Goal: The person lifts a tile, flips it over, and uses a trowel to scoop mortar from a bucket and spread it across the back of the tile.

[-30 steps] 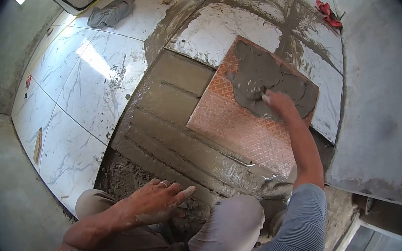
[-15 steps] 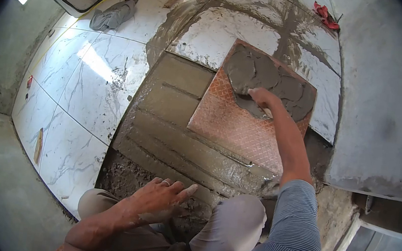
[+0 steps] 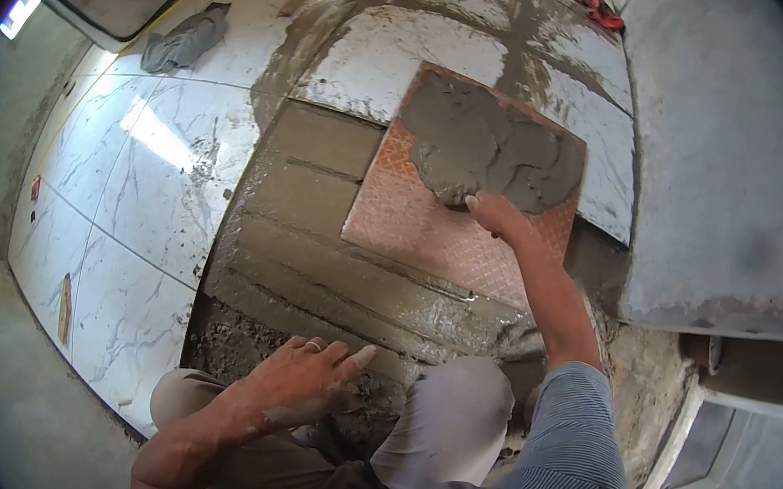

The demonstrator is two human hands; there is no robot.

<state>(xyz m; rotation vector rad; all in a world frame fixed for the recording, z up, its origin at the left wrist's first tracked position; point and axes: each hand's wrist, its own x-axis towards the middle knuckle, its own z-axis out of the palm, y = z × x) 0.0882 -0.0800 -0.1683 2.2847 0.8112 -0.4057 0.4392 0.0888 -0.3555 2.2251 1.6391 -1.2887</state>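
Observation:
An orange-backed tile [image 3: 414, 218] lies face down on the wet mortar bed [image 3: 314, 235], its far half covered with grey mortar [image 3: 486, 149]. My right hand [image 3: 493, 213] reaches out to the near edge of that mortar patch, fingers pressed into it; whether it holds a tool I cannot tell. My left hand [image 3: 301, 380] rests on my left knee, fingers spread, a ring on one finger, holding nothing.
White marbled floor tiles [image 3: 136, 174] lie to the left, smeared with mortar farther back. A grey rag [image 3: 182, 38] sits at the back left, a red cloth [image 3: 597, 4] at the far right. A grey concrete wall [image 3: 734, 160] stands on the right.
My right hand has drawn back from the far right of the mortar patch toward its near edge, spreading the mortar. The left hand stays on the knee.

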